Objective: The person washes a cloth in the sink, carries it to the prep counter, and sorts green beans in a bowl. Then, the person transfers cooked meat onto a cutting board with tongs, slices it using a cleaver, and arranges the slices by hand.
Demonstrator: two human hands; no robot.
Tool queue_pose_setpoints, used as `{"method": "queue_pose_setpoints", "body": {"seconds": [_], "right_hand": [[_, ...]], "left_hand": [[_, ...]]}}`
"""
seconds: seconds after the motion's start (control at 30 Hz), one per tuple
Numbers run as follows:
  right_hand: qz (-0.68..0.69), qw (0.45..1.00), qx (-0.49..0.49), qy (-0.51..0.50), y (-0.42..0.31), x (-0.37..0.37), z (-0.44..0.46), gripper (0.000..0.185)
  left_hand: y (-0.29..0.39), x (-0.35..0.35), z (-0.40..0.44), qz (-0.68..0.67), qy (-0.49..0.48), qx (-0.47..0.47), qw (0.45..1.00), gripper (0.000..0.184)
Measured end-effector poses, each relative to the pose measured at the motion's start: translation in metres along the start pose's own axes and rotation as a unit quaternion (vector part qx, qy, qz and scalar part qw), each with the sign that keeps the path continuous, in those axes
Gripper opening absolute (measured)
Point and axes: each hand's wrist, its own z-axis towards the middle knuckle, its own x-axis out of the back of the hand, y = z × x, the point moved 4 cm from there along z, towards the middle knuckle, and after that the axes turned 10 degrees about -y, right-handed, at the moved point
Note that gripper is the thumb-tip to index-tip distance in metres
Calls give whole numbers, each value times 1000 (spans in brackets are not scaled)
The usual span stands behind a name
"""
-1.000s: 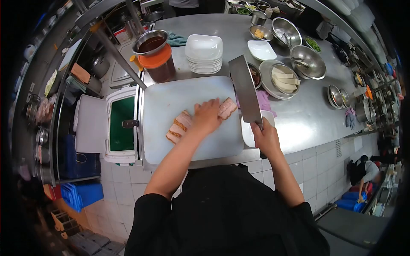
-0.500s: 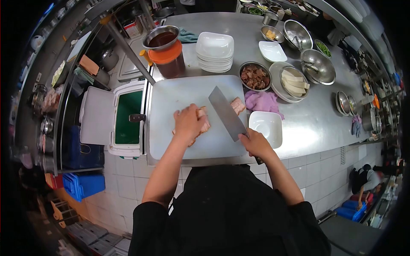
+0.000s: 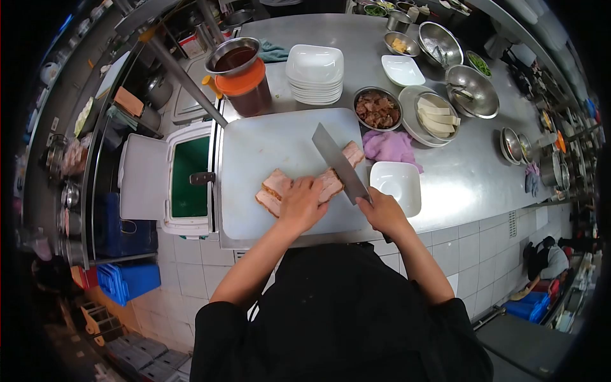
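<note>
My right hand (image 3: 383,211) grips the handle of a cleaver (image 3: 337,162), its broad blade angled over the right part of the white cutting board (image 3: 254,146). Against the blade's left side lies a strip of roasted pork belly (image 3: 331,186). My left hand (image 3: 301,205) rests on this strip with fingers bent, holding it. More pork belly pieces (image 3: 270,198) lie under and left of that hand, partly hidden by it. On the blade's other side, near the board's right edge, is another pork piece (image 3: 353,153).
A square white bowl (image 3: 396,188) and a purple cloth (image 3: 389,148) sit right of the board. Behind are a bowl of chopped meat (image 3: 377,109), stacked white dishes (image 3: 315,70) and an orange-lidded container (image 3: 245,83). An open bin (image 3: 191,181) with a knife handle (image 3: 202,178) over it stands left.
My left hand has moved right and toward me, and a pork strip now lies against the cleaver. More pork shows at the left. My right hand and the cleaver have hardly shifted.
</note>
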Motion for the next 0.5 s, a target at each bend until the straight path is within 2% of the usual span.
{"method": "queue_pose_setpoints", "body": {"seconds": [0.17,0.23,0.47,0.5], "right_hand": [[-52,995,32,78,-8,8,-12,36],[-53,994,42,82,-14,8,-16,34],[-69,984,105,125,-57,6,-34,27],[-67,982,117,134,-63,5,-35,26]], "left_hand": [[2,-3,-7,37,-68,-22,997,51],[-2,8,-13,-11,-6,-24,1000,51],[-15,16,-20,-19,15,13,1000,35],[-17,14,-20,-6,47,6,999,30]]}}
